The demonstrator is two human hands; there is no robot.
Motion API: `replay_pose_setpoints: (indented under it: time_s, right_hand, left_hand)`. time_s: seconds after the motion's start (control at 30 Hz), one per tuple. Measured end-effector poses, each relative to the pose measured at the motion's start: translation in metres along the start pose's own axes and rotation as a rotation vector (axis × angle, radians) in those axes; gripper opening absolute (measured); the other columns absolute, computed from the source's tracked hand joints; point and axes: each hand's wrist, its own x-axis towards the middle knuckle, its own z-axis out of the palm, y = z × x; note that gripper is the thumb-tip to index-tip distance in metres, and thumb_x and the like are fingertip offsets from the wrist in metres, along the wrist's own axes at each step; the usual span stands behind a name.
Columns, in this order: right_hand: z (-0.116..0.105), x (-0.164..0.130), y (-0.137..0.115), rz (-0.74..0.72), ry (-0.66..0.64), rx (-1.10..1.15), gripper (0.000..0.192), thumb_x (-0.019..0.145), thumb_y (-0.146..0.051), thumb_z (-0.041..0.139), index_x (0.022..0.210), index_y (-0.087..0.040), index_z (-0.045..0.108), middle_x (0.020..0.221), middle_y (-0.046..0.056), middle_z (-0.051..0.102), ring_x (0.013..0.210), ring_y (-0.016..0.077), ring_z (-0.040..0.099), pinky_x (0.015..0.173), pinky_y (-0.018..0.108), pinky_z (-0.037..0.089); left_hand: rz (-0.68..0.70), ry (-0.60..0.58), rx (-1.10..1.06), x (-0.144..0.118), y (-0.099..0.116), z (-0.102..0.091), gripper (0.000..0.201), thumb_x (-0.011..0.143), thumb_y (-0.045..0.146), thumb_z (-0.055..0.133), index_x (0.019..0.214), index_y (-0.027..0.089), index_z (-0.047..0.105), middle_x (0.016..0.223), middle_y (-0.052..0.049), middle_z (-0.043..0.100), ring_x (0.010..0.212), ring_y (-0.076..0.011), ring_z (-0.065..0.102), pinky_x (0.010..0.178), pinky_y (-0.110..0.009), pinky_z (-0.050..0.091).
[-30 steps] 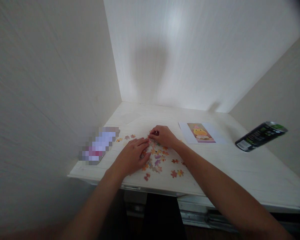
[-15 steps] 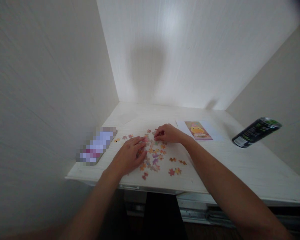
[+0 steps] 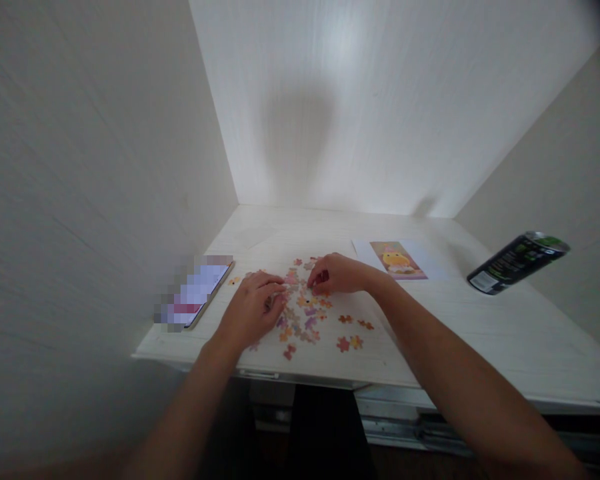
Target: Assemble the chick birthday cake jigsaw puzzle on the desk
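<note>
Many small, colourful jigsaw puzzle pieces (image 3: 310,323) lie scattered on the white desk between and in front of my hands. At the left of the pile, my left hand (image 3: 254,307) has its fingers curled, thumb and index finger pinched on a puzzle piece that is mostly hidden. My right hand (image 3: 337,273) reaches over the far right of the pile, fingertips pinched low on a puzzle piece, largely covered by the fingers. Joined orange pieces (image 3: 346,319) and a red piece (image 3: 343,345) sit apart at the right. Under both palms, some pieces are hidden.
A printed picture (image 3: 399,261) of a yellow figure lies right of my right hand. Farther right stands a dark can (image 3: 515,265). A phone (image 3: 200,290), partly blurred, rests by the left wall. Pale panels enclose the desk (image 3: 430,340) at the left, back and right.
My left hand has drawn slightly left and its fingers have curled together, uncovering more pieces. My right hand has shifted slightly nearer to me over the pile.
</note>
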Motion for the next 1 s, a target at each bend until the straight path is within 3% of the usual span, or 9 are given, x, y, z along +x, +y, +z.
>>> replay_pose_setpoints:
  time_s: [0.13,0.37,0.5,0.67,0.77,0.87,1.0]
  right_hand:
    - [-0.002,-0.003,-0.004,-0.036,-0.013,-0.021,0.019,0.073,-0.024,0.07,0.09,-0.022,0.078,0.073,0.002,0.071,0.062,0.0115,0.059,0.057,0.022,0.042]
    - [0.001,-0.006,-0.015,-0.051,-0.071,0.043,0.015,0.069,-0.021,0.073,0.083,-0.021,0.078,0.073,0.001,0.072,0.062,0.0117,0.061,0.058,0.022,0.044]
    - [-0.005,-0.007,-0.01,-0.099,-0.103,0.146,0.02,0.071,-0.025,0.073,0.091,-0.021,0.076,0.076,0.001,0.073,0.066,0.0127,0.064,0.061,0.022,0.046]
    - [-0.022,-0.017,0.013,0.064,-0.112,0.153,0.028,0.068,-0.027,0.076,0.095,-0.019,0.074,0.078,0.003,0.073,0.064,0.0137,0.064,0.057,0.023,0.046]
    - [-0.023,-0.02,0.018,0.116,-0.155,0.09,0.027,0.064,-0.026,0.078,0.09,-0.019,0.074,0.078,0.003,0.073,0.063,0.0138,0.064,0.056,0.023,0.045]
    - [-0.018,-0.018,0.015,0.063,-0.165,0.054,0.026,0.063,-0.026,0.079,0.087,-0.018,0.074,0.075,0.002,0.072,0.063,0.0137,0.063,0.056,0.023,0.045]
    - [-0.013,-0.014,0.007,-0.025,-0.177,0.088,0.023,0.068,-0.025,0.076,0.089,-0.017,0.073,0.074,0.002,0.072,0.065,0.0135,0.064,0.057,0.022,0.045]
  left_hand:
    - [0.077,-0.063,-0.061,-0.002,0.005,-0.001,0.023,0.085,0.019,0.057,0.105,0.02,0.07,0.118,-0.007,0.067,0.109,-0.022,0.06,0.1,-0.043,0.046]
    - [0.105,-0.139,-0.09,-0.001,0.012,-0.006,0.019,0.087,0.02,0.056,0.097,0.023,0.072,0.106,-0.004,0.072,0.1,-0.0204,0.063,0.095,-0.04,0.049]
    - [0.093,-0.058,-0.08,-0.002,0.007,-0.012,0.016,0.089,0.024,0.056,0.094,0.022,0.071,0.099,-0.004,0.073,0.096,-0.02,0.064,0.093,-0.04,0.049]
    - [-0.014,0.053,0.035,-0.013,0.024,-0.014,0.017,0.091,0.029,0.054,0.095,0.022,0.069,0.109,-0.006,0.069,0.104,-0.0225,0.062,0.098,-0.046,0.047]
    - [0.012,-0.086,0.096,-0.025,0.054,-0.006,0.028,0.091,0.033,0.055,0.116,0.024,0.063,0.131,-0.007,0.059,0.123,-0.0259,0.052,0.107,-0.051,0.04]
    - [0.076,-0.268,0.112,-0.034,0.081,0.004,0.046,0.089,0.042,0.057,0.132,0.027,0.051,0.149,-0.007,0.042,0.139,-0.03,0.035,0.115,-0.055,0.029]
    - [0.076,-0.365,0.135,-0.037,0.091,0.013,0.062,0.089,0.052,0.053,0.144,0.028,0.036,0.157,-0.007,0.026,0.145,-0.0327,0.021,0.116,-0.058,0.023]
